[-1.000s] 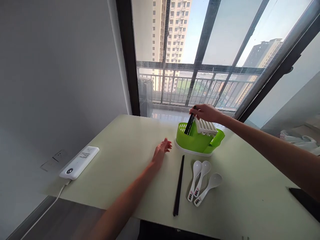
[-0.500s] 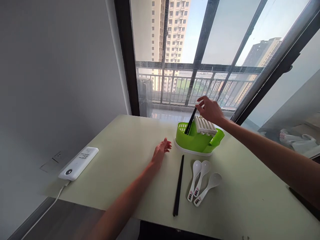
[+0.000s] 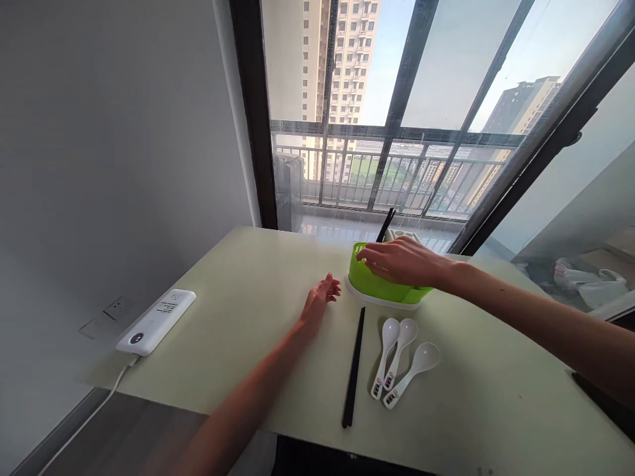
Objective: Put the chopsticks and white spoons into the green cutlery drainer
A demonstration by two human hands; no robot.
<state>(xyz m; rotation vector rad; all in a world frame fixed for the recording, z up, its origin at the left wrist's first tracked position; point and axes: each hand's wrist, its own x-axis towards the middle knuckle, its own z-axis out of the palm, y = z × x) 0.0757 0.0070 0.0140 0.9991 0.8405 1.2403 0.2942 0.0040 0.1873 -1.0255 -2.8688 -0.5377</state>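
Note:
A green plastic cutlery holder (image 3: pixel 370 284) stands on the pale table (image 3: pixel 238 317) near the window. Black chopsticks (image 3: pixel 385 226) lean upright inside it. My right hand (image 3: pixel 399 262) hovers low in front of the holder with its fingers apart and holds nothing. My left hand (image 3: pixel 321 299) rests flat on the table just left of the holder, fingers loosely spread. A second pair of black chopsticks (image 3: pixel 353 367) lies on the table in front of the holder. To their right lie three white spoons (image 3: pixel 401 367).
A white power strip (image 3: pixel 156 322) with a cable sits at the table's left edge by a wall socket. A dark flat object (image 3: pixel 602 406) lies at the right edge. The window and balcony rail stand behind the table.
My right hand let go of the chopsticks, which now stand in the holder, and dropped down and toward me in front of it. My left hand has not moved.

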